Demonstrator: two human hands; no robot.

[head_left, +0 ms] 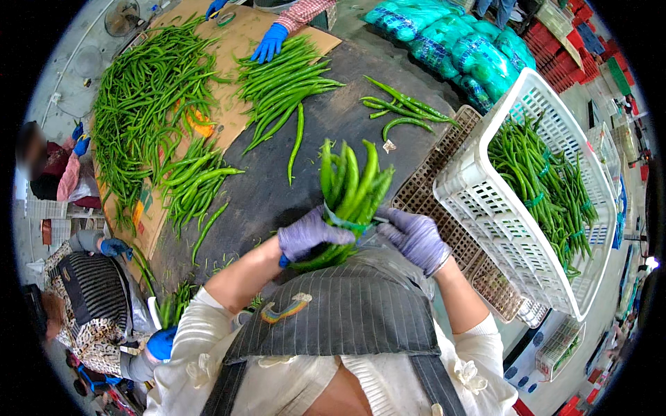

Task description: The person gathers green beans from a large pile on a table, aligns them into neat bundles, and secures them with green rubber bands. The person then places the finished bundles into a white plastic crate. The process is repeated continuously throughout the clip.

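Note:
My left hand point(312, 234), in a purple-grey glove, is closed round a bunch of long green chili peppers point(352, 179) held upright in front of my apron. A green band point(343, 222) circles the bunch just above my left thumb. My right hand point(420, 239), gloved alike, has its fingers pinched together at the right end of that band, against the side of the bunch. The lower part of the bunch is partly hidden behind my left hand.
A large heap of chili peppers point(149, 104) covers cardboard on the dark table point(243, 201). Loose peppers point(406, 111) lie ahead. At right, a white crate point(479, 184) of tied bunches rests on brown crates point(416, 184). Co-workers' blue-gloved hands point(270, 43) are at the table's far and left sides.

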